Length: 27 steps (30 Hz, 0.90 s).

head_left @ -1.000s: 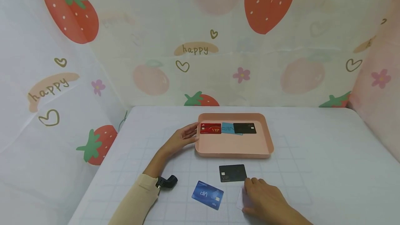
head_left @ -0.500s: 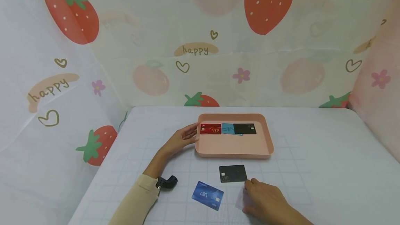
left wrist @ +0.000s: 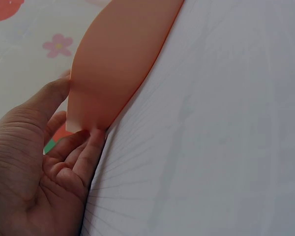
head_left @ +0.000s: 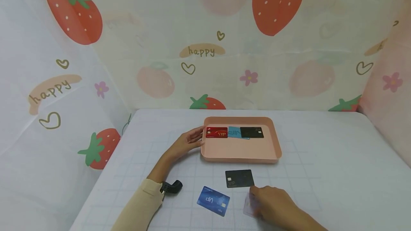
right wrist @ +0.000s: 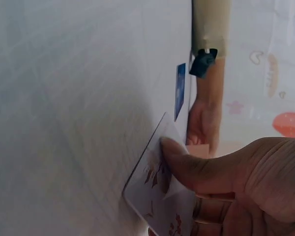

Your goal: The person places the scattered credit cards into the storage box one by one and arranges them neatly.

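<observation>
My left hand is at the left end of a pink tray. In the left wrist view, its thumb reaches over the tray's rim and bent fingers touch the outer wall. My right hand pinches a pale card with a reddish print, tilted at the tabletop; some fingers are hidden behind it. Just beyond that hand lies a black VIP card, and to its left a blue VIP card. Inside the tray, a red card, a light-blue card and another black card form a row.
A white cloth with faint grid lines covers the table. Printed curtains with strawberries and hearts hang behind and at both sides. A black wrist device sits at the left sleeve's cuff.
The right hand's fingers shift slightly and draw in around the pale card, which stays near the same spot. The left hand, tray and other cards keep their places.
</observation>
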{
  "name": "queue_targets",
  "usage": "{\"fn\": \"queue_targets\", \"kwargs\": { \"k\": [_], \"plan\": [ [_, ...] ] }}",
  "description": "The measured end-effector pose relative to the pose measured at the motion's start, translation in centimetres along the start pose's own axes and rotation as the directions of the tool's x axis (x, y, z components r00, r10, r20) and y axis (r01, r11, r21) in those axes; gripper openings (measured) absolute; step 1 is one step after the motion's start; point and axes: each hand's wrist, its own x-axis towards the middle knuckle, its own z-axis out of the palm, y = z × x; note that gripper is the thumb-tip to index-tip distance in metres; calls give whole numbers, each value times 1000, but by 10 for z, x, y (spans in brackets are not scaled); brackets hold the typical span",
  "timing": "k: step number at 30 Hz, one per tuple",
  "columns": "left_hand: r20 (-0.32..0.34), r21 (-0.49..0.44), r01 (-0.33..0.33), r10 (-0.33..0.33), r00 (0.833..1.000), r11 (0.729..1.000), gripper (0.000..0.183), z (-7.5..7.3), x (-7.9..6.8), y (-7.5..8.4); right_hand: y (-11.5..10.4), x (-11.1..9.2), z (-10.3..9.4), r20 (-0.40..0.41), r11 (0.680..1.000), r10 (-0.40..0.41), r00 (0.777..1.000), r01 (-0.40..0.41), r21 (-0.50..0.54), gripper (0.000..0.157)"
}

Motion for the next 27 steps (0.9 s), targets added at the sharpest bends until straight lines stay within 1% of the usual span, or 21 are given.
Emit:
{"fn": "queue_targets", "kwargs": {
  "k": [6,9,15,17,18,21,23,24,27],
  "plan": [
    [6,-2,-6,6,1000,1000,67,0,0,1,2,-1,-5,10,998,-69,998,69,-13,37],
    [6,3,-5,4,1000,1000,67,0,1,0,3,-1,-8,24,997,-71,997,71,7,37],
    [2,2,-3,3,1000,1000,67,0,0,0,7,-1,-15,18,998,-40,999,39,57,28],
    [-1,-1,-2,2,1000,1000,67,0,0,0,11,-1,-18,-1,995,-62,998,62,73,25],
    [-1,-2,-2,2,1000,1000,67,0,1,0,13,-2,-20,-22,993,-88,996,89,82,24],
    [-1,-6,-3,3,1000,1000,67,1,1,0,20,-4,-24,-96,975,-168,981,179,128,20],
    [-2,-8,3,-3,1000,1000,67,1,0,1,23,-4,-26,-129,955,-199,972,222,196,22],
    [-2,-7,6,-6,1000,1000,67,1,0,1,24,-4,-27,-136,944,-204,970,231,235,22],
    [-2,-1,8,-8,1000,1000,68,0,0,1,26,-2,-30,-125,911,-184,975,217,349,17]
  ]
}}
